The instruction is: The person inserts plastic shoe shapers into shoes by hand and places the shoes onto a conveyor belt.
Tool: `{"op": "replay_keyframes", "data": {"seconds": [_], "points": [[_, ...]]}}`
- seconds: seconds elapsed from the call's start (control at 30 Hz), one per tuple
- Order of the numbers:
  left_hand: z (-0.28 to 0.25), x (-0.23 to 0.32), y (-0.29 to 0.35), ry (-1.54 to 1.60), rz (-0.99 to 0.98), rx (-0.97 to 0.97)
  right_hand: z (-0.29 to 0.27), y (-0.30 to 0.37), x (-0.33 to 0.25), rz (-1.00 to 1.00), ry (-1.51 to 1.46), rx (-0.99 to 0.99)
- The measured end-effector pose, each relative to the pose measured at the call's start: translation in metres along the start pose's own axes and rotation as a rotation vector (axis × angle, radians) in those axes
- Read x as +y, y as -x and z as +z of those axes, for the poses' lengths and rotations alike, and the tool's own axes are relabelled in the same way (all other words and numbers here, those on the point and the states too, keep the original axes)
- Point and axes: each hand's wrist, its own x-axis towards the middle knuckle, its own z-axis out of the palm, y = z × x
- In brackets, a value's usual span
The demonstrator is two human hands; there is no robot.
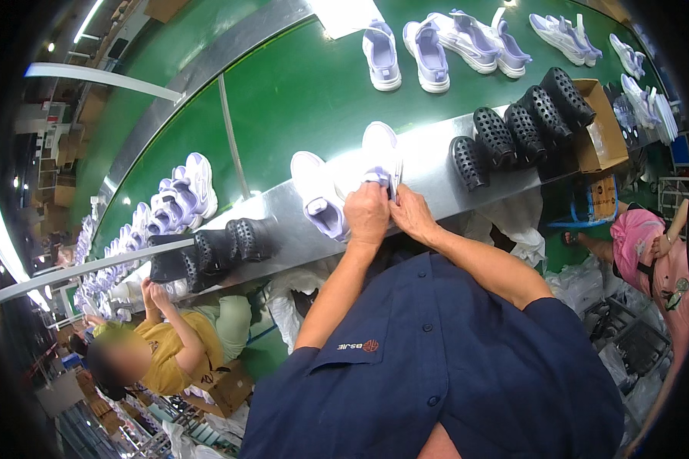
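A white and lilac sneaker (380,145) lies on the metal ledge in front of me, its toe pointing away. My left hand (367,214) is closed on its heel end, by the opening. Close beside it, my right hand (413,213) grips the same end with bent fingers. A thin pale edge shows between the two hands; the fingertips are partly hidden. Just to the left rests a second sneaker (310,172) of the same kind, untouched, its opening toward me.
Black perforated shoe-shaped forms (494,138) stand right, beside a cardboard box (601,130); more black forms (246,239) sit left. Sneakers (427,57) line the green conveyor belt (283,99). A co-worker in yellow (168,336) works left; a person in pink (643,252) is right.
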Motion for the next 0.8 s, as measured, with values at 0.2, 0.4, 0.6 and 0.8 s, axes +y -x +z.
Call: {"op": "replay_keyframes", "data": {"seconds": [0.2, 0.4, 0.6, 0.8], "points": [[-0.007, 0.013, -0.001, 0.156, -0.230, -0.158, -0.002, -0.001, 0.000, -0.105, 0.095, -0.008], [-0.008, -0.003, -0.013, 0.216, -0.374, -0.128, -0.039, -0.005, -0.007, -0.025, -0.147, -0.119], [-0.026, 0.000, -0.004, 0.810, -0.802, -0.276, -0.072, -0.051, -0.098, 0.131, -0.399, -0.064], [-0.028, 0.000, 0.001, 0.836, -0.781, -0.255, -0.060, -0.079, -0.118, 0.384, -0.391, -0.450]]}}
